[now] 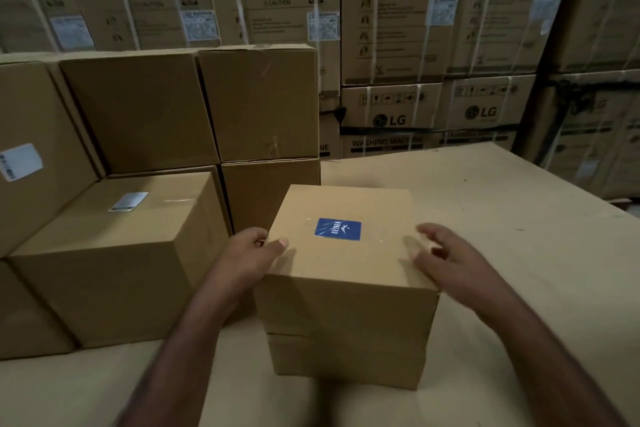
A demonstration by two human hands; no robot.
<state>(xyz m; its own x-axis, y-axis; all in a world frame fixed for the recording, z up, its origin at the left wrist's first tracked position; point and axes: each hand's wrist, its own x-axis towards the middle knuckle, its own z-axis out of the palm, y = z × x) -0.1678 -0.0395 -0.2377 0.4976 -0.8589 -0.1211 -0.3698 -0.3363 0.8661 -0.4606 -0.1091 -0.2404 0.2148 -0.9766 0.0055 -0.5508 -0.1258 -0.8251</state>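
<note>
Closed, cube-shaped brown cardboard box; blue square label on top.
Stands upright with one face towards the viewer; top face flat and shut; label centred on the top, its white print too small to read, with glossy clear tape across it; near face plain; a horizontal seam runs low across that face, and the part beneath is slightly narrower; whether that is a second box cannot be told; rests on a tan cardboard sheet.
</note>
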